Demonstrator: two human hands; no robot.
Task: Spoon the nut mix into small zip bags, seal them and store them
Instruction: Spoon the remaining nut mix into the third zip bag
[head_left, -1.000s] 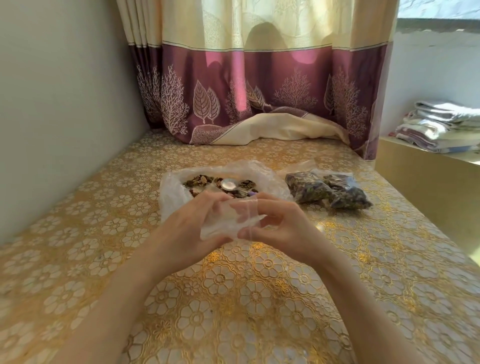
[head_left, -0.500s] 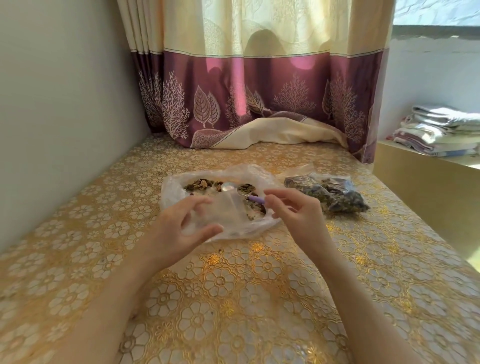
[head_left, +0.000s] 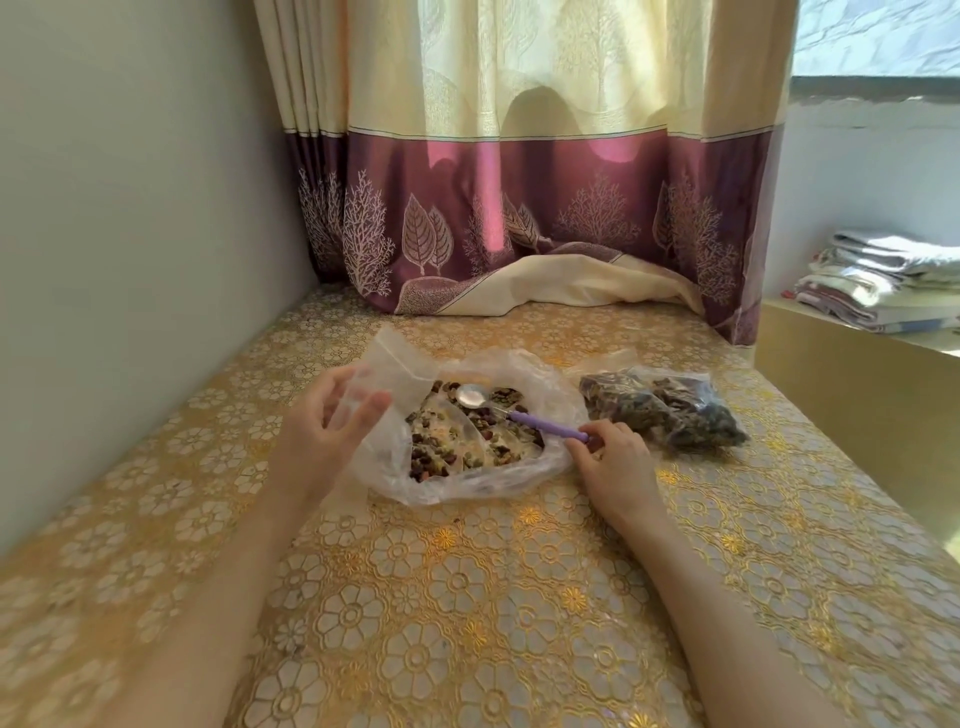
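A large clear plastic bag (head_left: 524, 475) lies open on the table with the nut mix (head_left: 467, 441) spread inside it. A spoon (head_left: 511, 410) with a metal bowl and purple handle rests on the mix. My right hand (head_left: 610, 462) pinches the end of the purple handle. My left hand (head_left: 327, 423) holds a small empty clear zip bag (head_left: 387, 371) up at the left edge of the big bag. To the right lie filled small zip bags (head_left: 665, 410) of dark mix.
The table (head_left: 467, 597) wears a gold floral cover. A grey wall runs along the left. A purple and cream curtain (head_left: 519, 223) hangs at the back, its hem on the table. Folded cloths (head_left: 883, 286) sit on a ledge at the right.
My right hand let go of the small zip bag and moved right to take the spoon handle. My left hand carried the small bag to the left.
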